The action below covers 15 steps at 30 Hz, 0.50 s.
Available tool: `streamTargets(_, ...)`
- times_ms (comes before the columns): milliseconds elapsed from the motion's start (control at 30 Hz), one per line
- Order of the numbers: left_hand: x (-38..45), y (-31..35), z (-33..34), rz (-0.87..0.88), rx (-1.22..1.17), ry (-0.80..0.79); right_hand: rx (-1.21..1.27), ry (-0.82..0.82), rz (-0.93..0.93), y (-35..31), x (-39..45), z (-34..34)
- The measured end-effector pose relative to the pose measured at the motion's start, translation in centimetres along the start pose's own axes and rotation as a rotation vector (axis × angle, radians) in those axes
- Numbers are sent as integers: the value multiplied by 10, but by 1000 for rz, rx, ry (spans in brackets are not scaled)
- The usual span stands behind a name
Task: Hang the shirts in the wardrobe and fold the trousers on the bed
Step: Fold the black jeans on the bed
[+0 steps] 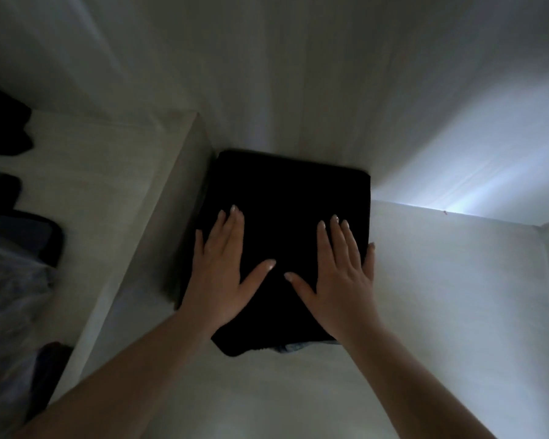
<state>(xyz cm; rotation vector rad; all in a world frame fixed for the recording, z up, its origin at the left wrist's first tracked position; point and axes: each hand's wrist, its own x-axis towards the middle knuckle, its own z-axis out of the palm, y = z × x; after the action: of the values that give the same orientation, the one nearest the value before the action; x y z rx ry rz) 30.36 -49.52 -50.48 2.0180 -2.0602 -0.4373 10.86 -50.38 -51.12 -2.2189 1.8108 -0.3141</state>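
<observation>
- A folded black garment (286, 217) is seen lying flat on a pale wardrobe shelf (267, 391), pushed into the back left corner of its compartment; whether it is trousers cannot be told in the dim light.
- The garment's left edge is set against a pale upright divider panel (159, 223), and its far edge lies against the pale back wall (282, 74) of the wardrobe.
- The left hand (222, 274) is laid palm down on the left part of the garment, with the fingers straight and close together and the thumb spread towards the middle; nothing is gripped by it.
- The right hand (339, 274) is laid palm down on the right part of the garment in the same way, fingers straight, thumb spread inward, and the little finger at the garment's right edge; nothing is gripped by it either.
- The two thumbs are pointed towards each other and are kept apart by a small gap.
- A sliver of blue-grey fabric (293, 347) is seen under the garment's near edge, between the two wrists.
- A pale side panel (457, 264) is seen to the right of the garment, with bright light behind its top edge.
- Dark hanging clothes (4, 128) are seen at the far left, beyond the divider, with a pale grey garment (10, 296) below them.
</observation>
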Motion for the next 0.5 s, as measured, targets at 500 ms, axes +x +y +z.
streamTargets(500, -37, -29, -12, -281, -215, -130, 211, -64, 81, 11, -8, -10)
